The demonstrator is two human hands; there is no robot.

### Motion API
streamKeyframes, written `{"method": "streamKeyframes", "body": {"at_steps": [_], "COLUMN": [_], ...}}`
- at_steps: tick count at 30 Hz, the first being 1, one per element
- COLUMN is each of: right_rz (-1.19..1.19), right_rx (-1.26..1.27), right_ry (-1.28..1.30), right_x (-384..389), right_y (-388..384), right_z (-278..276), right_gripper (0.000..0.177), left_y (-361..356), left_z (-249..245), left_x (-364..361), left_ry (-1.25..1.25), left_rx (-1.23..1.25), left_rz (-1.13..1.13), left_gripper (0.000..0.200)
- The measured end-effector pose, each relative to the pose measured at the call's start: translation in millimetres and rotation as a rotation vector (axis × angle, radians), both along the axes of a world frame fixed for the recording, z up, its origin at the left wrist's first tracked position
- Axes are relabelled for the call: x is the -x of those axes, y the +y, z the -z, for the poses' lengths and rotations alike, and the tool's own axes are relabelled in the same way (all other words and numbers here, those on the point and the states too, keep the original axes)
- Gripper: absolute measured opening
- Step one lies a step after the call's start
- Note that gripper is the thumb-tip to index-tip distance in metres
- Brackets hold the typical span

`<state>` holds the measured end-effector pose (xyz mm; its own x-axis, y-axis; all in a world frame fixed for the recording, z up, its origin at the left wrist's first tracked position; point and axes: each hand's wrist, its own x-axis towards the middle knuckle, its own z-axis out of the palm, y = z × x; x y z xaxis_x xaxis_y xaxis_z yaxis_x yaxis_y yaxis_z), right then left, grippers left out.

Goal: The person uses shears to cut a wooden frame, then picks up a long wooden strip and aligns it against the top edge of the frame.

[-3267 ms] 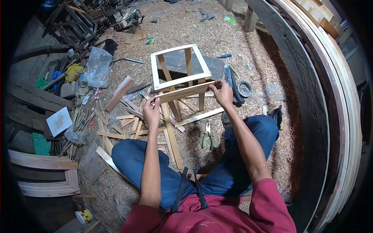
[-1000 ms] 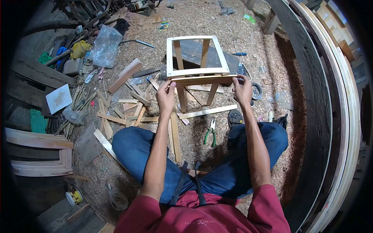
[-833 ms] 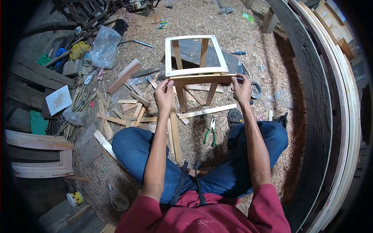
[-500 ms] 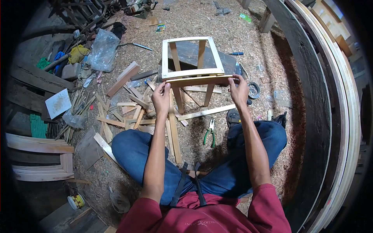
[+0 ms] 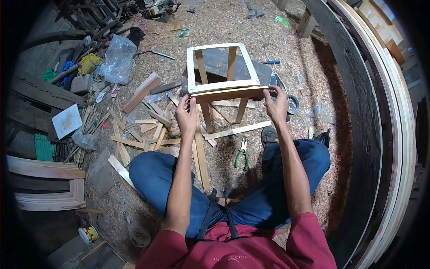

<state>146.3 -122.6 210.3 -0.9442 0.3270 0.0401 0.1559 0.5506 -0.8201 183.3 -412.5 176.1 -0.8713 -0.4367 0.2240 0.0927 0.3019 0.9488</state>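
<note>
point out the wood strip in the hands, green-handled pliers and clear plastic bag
Wood strip (image 5: 229,95): head view, middle of its near face.
Green-handled pliers (image 5: 242,149): head view, near the pivot.
Clear plastic bag (image 5: 119,59): head view, middle of its crumpled surface.

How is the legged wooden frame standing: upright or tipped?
Upright: the legged frame has its pale top facing up and its legs running down toward the floor.

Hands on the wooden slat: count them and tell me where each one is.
2: the left hand grips the left end of the wooden slat, the right hand its right end. No others show.
</note>
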Motion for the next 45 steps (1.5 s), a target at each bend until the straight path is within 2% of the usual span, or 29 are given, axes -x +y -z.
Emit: {"method": "streamKeyframes", "body": {"at_steps": [9,13,20,26,28,35,38,45], "right_rz": [0.014,0.019,0.029,0.002,-0.023,-0.004,-0.063,-0.08], "right_rx": [0.009,0.038,0.015,-0.018,0.066,0.086,0.097,0.062], "right_ry": [-0.014,-0.022,-0.029,0.146,0.174,0.171,0.114,0.164], "right_x": [0,0,-1,0,4,2,0,3], "right_y": [-4,-4,-8,-11,-9,-15,-14,-14], "right_z": [-3,-5,-9,-8,0,-10,-12,-6], "right_gripper": [0.032,0.031,0.03,0.026,0.024,0.027,0.026,0.022], "left_y": [5,7,8,5,3,4,3,3], "left_z": [-12,-15,-21,-17,-13,-16,-21,-23], "left_x": [-4,-3,-5,-5,-4,-4,-5,-6], "left_ry": [-0.036,-0.005,0.022,-0.019,0.012,-0.002,-0.028,-0.013], "left_rx": [0.049,0.062,0.056,0.075,0.039,0.061,0.103,0.092], "left_rz": [-0.061,-0.104,-0.106,-0.109,-0.09,-0.106,-0.081,-0.09], "left_gripper": [0.03,0.02,0.019,0.018,0.019,0.018,0.02,0.02]}}
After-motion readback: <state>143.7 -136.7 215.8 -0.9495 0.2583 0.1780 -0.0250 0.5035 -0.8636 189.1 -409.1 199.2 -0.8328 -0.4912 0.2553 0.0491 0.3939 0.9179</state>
